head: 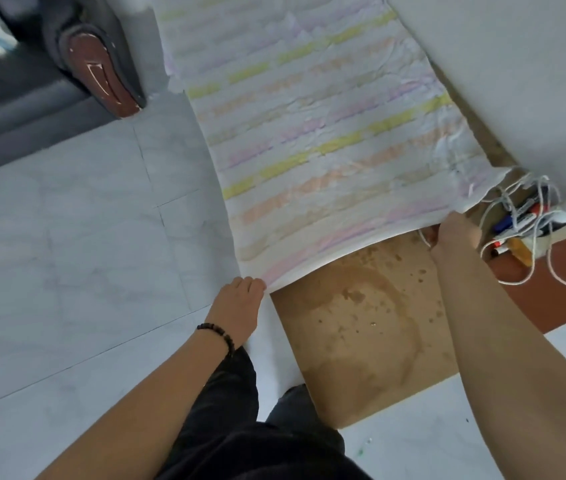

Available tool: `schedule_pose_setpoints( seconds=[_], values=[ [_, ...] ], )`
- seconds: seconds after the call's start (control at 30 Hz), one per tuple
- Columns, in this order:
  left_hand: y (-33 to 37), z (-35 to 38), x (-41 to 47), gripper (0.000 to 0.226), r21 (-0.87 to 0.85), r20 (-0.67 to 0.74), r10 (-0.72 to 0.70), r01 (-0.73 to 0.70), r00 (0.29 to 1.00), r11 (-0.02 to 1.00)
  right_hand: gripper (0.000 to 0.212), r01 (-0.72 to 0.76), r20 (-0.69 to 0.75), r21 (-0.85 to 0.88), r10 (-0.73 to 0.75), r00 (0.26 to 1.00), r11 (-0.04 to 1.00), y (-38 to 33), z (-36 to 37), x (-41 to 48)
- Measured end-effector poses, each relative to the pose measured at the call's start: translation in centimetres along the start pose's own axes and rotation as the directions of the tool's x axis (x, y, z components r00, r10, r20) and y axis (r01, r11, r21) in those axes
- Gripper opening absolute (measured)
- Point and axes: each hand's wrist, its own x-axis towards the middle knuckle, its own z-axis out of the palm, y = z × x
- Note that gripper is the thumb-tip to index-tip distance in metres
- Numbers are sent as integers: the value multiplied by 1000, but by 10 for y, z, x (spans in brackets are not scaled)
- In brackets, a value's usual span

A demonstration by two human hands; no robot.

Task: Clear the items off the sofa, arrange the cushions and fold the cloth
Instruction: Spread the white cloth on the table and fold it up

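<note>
Left hand (pixel 240 296) and right hand (pixel 456 234) pinch the striped cloth (pixel 326 133), fingertips hidden under its near edge

Both arms stretch forward, left hand (pixel 240 299) and right hand (pixel 456 233) each pinching a corner of the cloth (pixel 326 133).

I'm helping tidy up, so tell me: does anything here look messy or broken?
Yes. The brown surface by the striped cloth has a big ring stain and dark spots. White cables lie tangled over markers at its right, and the sofa armrest looks scratched.
</note>
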Motion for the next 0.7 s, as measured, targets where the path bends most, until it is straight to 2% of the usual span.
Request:
schedule_pose_setpoints(
  seconds=[0.03, 0.1, 0.23, 0.33, 0.47, 0.57, 0.7],
  values=[
    [-4, -5, 3, 21, 4, 34, 35, -35, 999, 999, 33, -17, 5, -5, 17, 1000, 1000, -5, -1, -4],
    [-13, -17, 12, 25, -29, 77, 88, -86, 993, 996, 30, -108, 54, 119, 102, 993, 987, -12, -1, -1],
    [-45, -45, 30, 30, -194, 121, 127, -102, 984, 976, 21, -225, 128, 220, 201, 971, 949, -27, 10, 5],
    [-78, -66, 47, 30, -293, 102, 171, -135, 980, 946, 13, -212, 76, 305, 198, 977, 928, -37, 28, -14],
    [-133, -91, 80, 28, -332, 86, 222, -182, 971, 926, 24, -64, -8, 359, 71, 997, 931, -47, 67, -17],
    [-175, -112, 108, 27, -322, 50, 221, -194, 974, 927, 20, -90, 44, 414, 79, 996, 906, -59, 105, -34],
    [-217, -143, 148, 26, -347, -11, 206, -197, 978, 917, 20, -97, 82, 566, 62, 995, 818, -84, 156, -52]
  ],
)
